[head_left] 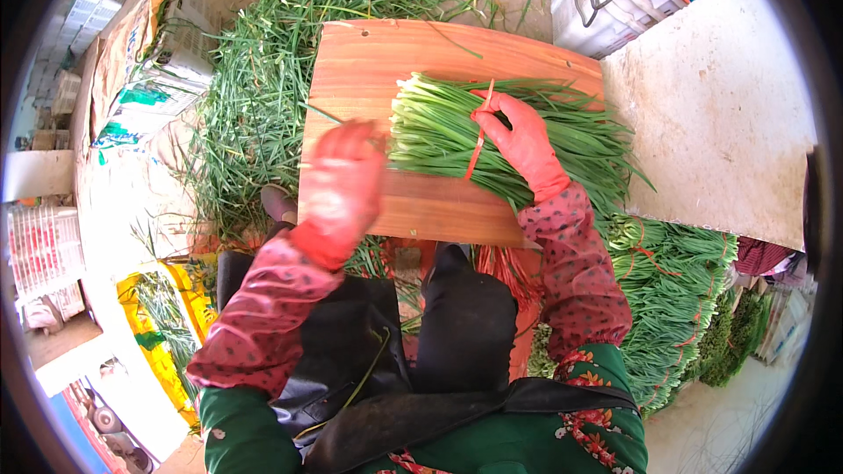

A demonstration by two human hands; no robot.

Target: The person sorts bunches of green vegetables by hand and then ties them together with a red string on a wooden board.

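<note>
A thick bundle of garlic chives (439, 123) lies on a wooden board (351, 61), pale cut ends to the left and green leaves to the right. A red tie (475, 154) crosses the top of the bundle. My right hand (524, 145), in a red rubber glove, rests over the leaves with thumb and fingers pinched on this tie. My left hand (342, 184), gloved alike, is over the board's left part, apart from the cut ends. Motion smears its fingers, so whether it holds anything is unclear. A loose green stalk (323, 112) lies close to it.
Loose chives (263, 96) are heaped beyond and left of the board. Tied chive bundles (667, 316) are stacked at the right, below a white panel (711, 114). Red ties (509, 276) hang under the board's near edge. A yellow bag (154, 342) with greens lies at left.
</note>
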